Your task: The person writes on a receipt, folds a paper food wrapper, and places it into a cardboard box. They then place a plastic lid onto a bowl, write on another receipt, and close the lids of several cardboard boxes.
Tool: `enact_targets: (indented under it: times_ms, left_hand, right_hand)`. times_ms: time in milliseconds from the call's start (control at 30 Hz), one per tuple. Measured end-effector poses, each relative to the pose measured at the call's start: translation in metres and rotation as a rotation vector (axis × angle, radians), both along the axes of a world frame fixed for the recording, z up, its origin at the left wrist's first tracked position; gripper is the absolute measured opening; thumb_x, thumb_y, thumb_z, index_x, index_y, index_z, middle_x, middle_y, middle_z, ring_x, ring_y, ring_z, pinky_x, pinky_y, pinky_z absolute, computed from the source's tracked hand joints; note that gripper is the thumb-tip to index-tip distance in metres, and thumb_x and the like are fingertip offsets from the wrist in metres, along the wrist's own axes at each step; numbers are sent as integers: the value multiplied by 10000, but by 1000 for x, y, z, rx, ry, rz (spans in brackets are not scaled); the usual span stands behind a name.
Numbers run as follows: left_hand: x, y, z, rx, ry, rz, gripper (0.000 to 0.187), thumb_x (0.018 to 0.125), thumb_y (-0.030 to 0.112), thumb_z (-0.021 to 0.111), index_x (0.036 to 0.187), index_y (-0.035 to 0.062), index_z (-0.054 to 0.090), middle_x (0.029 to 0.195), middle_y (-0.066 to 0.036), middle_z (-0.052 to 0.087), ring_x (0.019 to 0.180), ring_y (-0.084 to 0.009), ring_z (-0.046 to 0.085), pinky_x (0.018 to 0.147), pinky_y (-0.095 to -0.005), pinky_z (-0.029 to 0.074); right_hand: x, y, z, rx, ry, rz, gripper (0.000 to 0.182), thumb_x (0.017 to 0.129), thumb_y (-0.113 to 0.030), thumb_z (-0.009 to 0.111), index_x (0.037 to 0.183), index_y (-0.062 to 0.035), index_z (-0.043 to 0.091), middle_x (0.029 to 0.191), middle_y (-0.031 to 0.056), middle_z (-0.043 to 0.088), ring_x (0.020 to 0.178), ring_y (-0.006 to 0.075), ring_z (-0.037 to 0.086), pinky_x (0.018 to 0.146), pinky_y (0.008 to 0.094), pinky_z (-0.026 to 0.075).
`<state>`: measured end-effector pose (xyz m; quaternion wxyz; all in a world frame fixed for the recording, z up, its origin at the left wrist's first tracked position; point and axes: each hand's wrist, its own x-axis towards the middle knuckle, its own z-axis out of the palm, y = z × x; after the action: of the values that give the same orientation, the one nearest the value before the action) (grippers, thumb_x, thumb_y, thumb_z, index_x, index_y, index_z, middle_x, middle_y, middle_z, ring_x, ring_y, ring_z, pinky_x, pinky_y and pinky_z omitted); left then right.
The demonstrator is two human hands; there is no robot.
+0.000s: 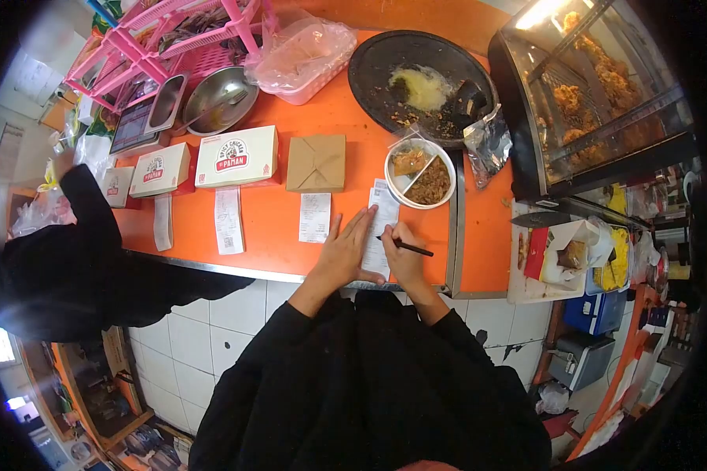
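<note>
My right hand [404,253] is closed around a black pen [413,248], its tip at a long printed receipt [382,216] on the orange counter. Flat on the counter and over the receipt's left edge lies my left hand [347,250], fingers stretched out. At the receipt's top end stands a round white bowl [390,182] with a divider, holding browned food on one side and a packed portion on the other. To the left is a brown paper box [316,161] with another receipt [314,218] in front of it.
Printed chicken boxes [238,157] with receipts line the left. A black stone mortar [369,86], a pink basket [306,86] and a metal bowl [212,85] sit behind. A glass fried-chicken case [589,86] stands right, above a white cutting board [525,286]. A person in black sleeves [63,267] is at left.
</note>
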<state>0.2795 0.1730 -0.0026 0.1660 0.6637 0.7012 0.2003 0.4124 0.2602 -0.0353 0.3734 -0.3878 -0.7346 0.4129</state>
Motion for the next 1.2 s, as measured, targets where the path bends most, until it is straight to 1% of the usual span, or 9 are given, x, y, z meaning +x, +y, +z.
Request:
enact_targets:
  times_ms: [100,200,300,400,500,600,900,1100,1200]
  left_hand:
    - [0,0,-3,14,11,-6,1400,429,681,765,1480,-13,155,1543,-101,263,1425,-236,264,1148,-517,174]
    - [0,0,-5,20,24,-5,1405,425,689,757,1479,-16,151,1544,-101,261,1425,-235,263,1147,-521,176]
    - [1,0,-2,11,32,-3,1411,421,692,753,1478,-20,147,1545,-101,258,1426,-232,261,1145,-523,179]
    - [1,0,-2,10,42,-1,1414,419,694,750,1477,-24,146,1546,-98,258,1427,-229,260,1145,-522,180]
    - [1,0,-2,6,37,-3,1414,421,691,752,1478,-25,144,1546,-98,258,1428,-225,259,1145,-519,178]
    - [1,0,-1,0,32,0,1416,424,691,754,1480,-26,140,1545,-100,259,1428,-224,259,1145,-516,178]
    - [0,0,-3,6,32,-3,1405,432,688,758,1480,-24,150,1539,-103,272,1424,-227,267,1145,-513,180]
    - [0,0,-2,17,28,-3,1398,428,663,779,1477,-24,162,1534,-104,284,1422,-231,271,1147,-511,180]
    - [0,0,-2,14,27,-3,1394,429,655,785,1476,-24,163,1535,-106,282,1421,-234,271,1150,-508,177]
  right_hand:
    - [1,2,1,-111,44,-86,286,858,-82,646,672,-29,436,565,120,467,473,220,448,462,358,356]
    - [2,-4,-1,130,-3,1,317,894,-30,605,672,-44,379,546,23,372,513,74,340,450,296,308]
    - [7,-1,0,-45,50,-74,326,899,-22,593,670,-46,362,553,14,364,520,70,332,449,294,297]
    - [11,-7,0,6,2,-13,276,869,-46,615,676,-30,418,553,92,429,478,183,426,462,347,348]
    - [11,-2,-3,-78,143,-108,283,875,-32,604,681,-37,398,558,69,393,500,146,398,467,336,342]
    - [12,-2,-5,-66,110,-79,315,915,-11,562,685,-61,355,601,-10,360,561,58,345,480,269,316]
    - [13,-4,-7,-56,40,25,304,919,-36,583,693,-57,380,575,25,468,516,76,436,464,274,352]
    - [10,-4,-4,44,8,108,286,901,-42,611,691,-38,417,545,58,465,473,120,431,448,297,352]
    - [7,-4,4,147,-114,168,295,884,-44,630,673,-30,424,541,79,464,464,153,437,452,313,359]
